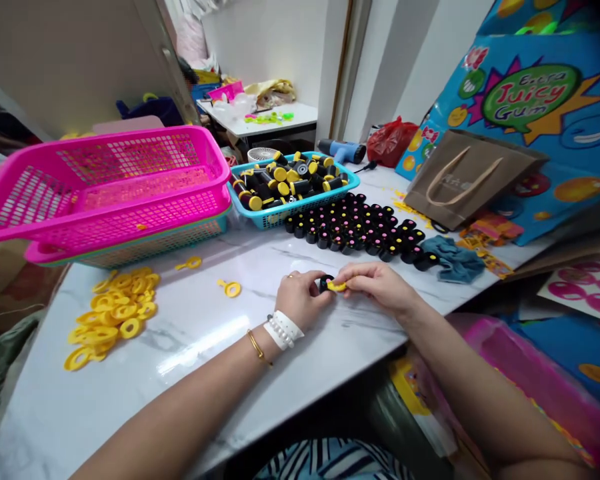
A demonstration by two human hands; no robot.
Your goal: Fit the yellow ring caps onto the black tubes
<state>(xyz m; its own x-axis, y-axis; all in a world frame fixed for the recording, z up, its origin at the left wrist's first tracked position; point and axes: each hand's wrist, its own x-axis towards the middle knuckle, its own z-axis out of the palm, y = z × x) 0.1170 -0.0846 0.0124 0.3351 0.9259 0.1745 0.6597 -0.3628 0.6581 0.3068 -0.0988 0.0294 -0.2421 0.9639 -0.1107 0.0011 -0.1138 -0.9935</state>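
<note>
Head camera, looking down at a white marble-patterned table (190, 347). Near its front edge, two bare hands meet. The left hand (300, 298), with a ring, a white beaded wristband and a gold bangle, closes its fingers around a small black cap (325, 283). The right hand (380, 285) pinches a yellow ring piece (337, 287) against that cap, so both hands are clamped on the same little assembly, just in front of the body.

Judging from the layout, the work looks partly done. Just beyond the hands, many black caps with pink centres stand in neat rows (360, 227), touching one another. Behind them a turquoise basket (280, 215) holds a jumble of black and yellow pieces. At far left a heap of loose yellow rings (113, 313) lies waiting, with two strays (230, 288) between the heap and the hands.

Two stacked pink mesh baskets (105, 193) sit at the table's back left. To the right lie a blue-grey cloth (453, 259), a brown paper bag (465, 177), a red plastic bag (391, 141) and a blue heat gun (341, 151). A large colourful gum display box (540, 100) leans at the right. A second cluttered white table (275, 120) stands further back, against white walls.
</note>
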